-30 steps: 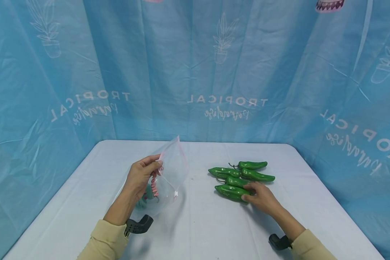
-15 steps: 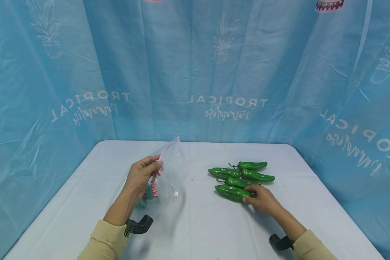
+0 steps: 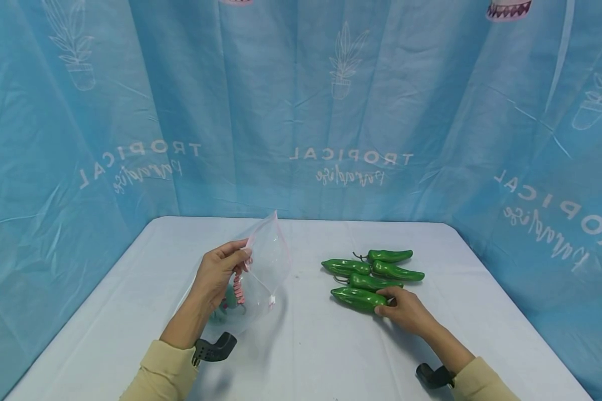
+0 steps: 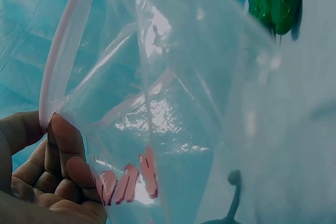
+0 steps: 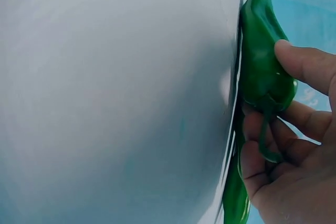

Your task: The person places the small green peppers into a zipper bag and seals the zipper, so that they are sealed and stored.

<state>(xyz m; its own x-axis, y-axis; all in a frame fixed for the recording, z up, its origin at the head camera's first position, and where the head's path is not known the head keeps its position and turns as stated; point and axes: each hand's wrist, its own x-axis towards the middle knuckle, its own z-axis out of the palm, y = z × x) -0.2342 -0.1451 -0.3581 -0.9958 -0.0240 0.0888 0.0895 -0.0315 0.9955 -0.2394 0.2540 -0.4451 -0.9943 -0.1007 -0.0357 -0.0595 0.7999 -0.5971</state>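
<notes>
In the head view, my left hand [image 3: 215,278] pinches the pink-edged rim of a clear zip bag [image 3: 268,264], whose mouth gapes to the right. Pink printing marks the bag, and something green shows faintly inside it; a curved stem [image 4: 234,195] appears through the plastic in the left wrist view. My right hand [image 3: 406,312] grips the nearest green pepper [image 3: 356,298] by its right, stem end, thumb on the near side. That pepper [image 5: 262,56] and its stem are close up in the right wrist view. It lies at table level; whether it touches the cloth I cannot tell.
Several other green peppers lie clustered just beyond the held one, among them a middle pepper [image 3: 366,281], a left pepper [image 3: 348,266] and a far pepper [image 3: 390,256]. A white cloth covers the table [image 3: 321,356]. Blue printed curtains [image 3: 301,111] enclose its back and sides.
The nearest pepper has shifted slightly toward me, opening a small gap from the pepper behind. My right fingers have come off that second pepper. My left hand and the bag stay put.
</notes>
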